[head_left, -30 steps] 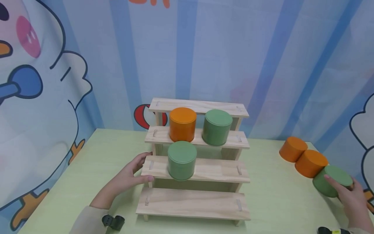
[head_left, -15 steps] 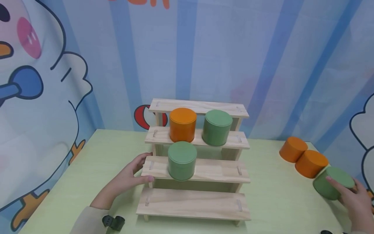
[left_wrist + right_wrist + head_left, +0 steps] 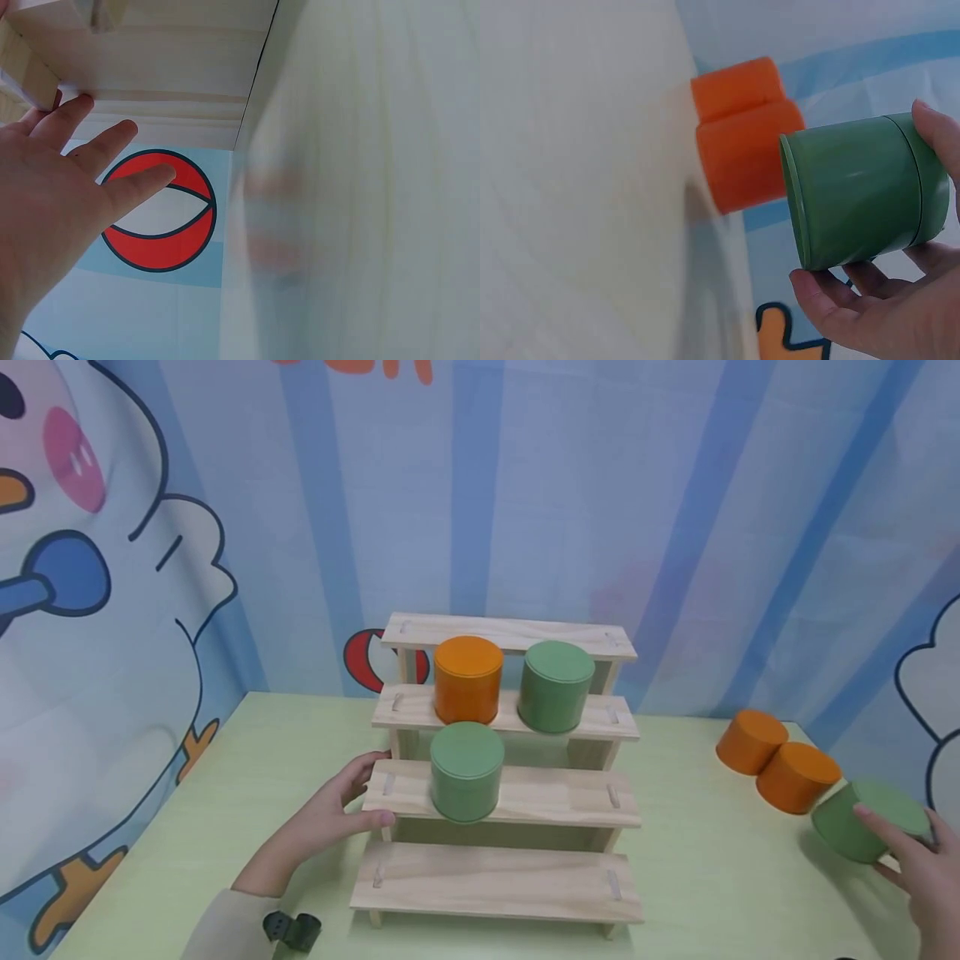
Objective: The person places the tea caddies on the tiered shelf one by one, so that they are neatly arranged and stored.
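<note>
At the right of the head view, my right hand [image 3: 926, 868] grips a green lidded canister [image 3: 870, 822] between thumb and fingers. In the right wrist view the canister [image 3: 859, 191] is raised off the table, its base showing clear of the surface. My left hand [image 3: 337, 806] holds the left end of a stepped wooden shelf [image 3: 495, 881], thumb at the front and fingers behind. The left wrist view shows its other fingers [image 3: 105, 150] spread out. On the shelf stand an orange canister [image 3: 468, 681], a green one [image 3: 557, 687] beside it, and another green canister [image 3: 467, 772] one step lower.
Two orange canisters [image 3: 752, 742] [image 3: 798, 778] stand side by side near the right edge of the pale table [image 3: 697, 877]. Behind the table hangs a blue striped cloth [image 3: 540, 502] with cartoon figures.
My right hand has lifted the green canister and moved it slightly right, away from the orange pair. The left hand and the shelf have stayed in place.
</note>
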A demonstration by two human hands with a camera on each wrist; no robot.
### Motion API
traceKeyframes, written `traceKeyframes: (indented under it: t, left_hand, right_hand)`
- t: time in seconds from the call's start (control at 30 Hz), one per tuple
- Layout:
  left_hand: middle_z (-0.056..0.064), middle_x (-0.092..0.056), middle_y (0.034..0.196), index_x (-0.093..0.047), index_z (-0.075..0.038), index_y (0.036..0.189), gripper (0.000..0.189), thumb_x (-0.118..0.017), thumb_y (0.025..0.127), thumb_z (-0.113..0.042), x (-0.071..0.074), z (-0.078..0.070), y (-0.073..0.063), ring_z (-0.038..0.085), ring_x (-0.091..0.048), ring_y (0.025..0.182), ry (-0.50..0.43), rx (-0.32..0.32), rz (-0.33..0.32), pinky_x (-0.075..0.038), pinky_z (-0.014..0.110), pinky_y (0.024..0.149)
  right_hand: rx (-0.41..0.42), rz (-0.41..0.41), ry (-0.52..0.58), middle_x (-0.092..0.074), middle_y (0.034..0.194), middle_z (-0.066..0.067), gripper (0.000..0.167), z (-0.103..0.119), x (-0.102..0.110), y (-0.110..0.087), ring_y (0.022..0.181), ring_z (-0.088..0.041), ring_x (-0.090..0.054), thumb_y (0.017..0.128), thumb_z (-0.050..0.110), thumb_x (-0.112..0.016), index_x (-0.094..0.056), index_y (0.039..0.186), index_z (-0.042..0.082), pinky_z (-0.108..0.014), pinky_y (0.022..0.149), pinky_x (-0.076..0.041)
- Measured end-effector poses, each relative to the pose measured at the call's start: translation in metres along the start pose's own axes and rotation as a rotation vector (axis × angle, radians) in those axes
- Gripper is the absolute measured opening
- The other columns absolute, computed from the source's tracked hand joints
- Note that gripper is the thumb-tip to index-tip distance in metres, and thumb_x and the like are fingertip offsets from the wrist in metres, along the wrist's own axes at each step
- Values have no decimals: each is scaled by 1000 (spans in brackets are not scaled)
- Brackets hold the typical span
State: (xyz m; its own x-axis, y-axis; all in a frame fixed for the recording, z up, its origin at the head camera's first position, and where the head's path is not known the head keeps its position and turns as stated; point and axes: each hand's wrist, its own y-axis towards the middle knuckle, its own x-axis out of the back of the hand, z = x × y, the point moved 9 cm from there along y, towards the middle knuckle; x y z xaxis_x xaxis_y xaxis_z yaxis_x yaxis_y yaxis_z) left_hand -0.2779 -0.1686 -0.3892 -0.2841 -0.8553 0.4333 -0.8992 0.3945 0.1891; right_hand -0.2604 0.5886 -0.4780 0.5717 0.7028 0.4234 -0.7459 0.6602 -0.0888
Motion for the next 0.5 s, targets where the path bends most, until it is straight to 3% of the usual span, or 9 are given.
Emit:
traceKeyframes:
  t: [0.1,0.33,0.37,0.5]
  left_hand:
    - [18,-49,141,-35,-6,144,72,-74,85,-21,0,0,0,41,-38,134,-3,-6,-1,-25,66,107]
    - [18,-48,141,-35,-6,145,73,-74,85,-22,0,-1,0,41,-37,135,-9,3,1,-25,66,107]
    - [18,-48,141,-34,-6,145,73,-74,85,-22,0,0,0,41,-37,134,-10,5,2,-25,66,107]
    - [18,-48,141,-34,-6,145,73,-74,85,-22,-1,0,1,41,-38,134,-13,3,1,-25,66,107]
  right_hand:
    - [41,14,10,-9,161,-13,88,21,-3,-18,141,-47,-17,87,52,-61,-6,154,36,-24,48,-52]
    - [101,74,16,-17,159,-11,78,102,-17,-101,142,-43,-20,94,40,-58,-9,154,33,-16,57,-52]
    - [123,85,0,-18,158,-12,76,110,-20,-109,142,-44,-21,95,39,-57,-10,155,32,-11,52,-46]
    - [188,138,-20,-12,159,-18,76,133,-30,-131,141,-47,-19,96,37,-55,-8,155,33,-14,53,-47]
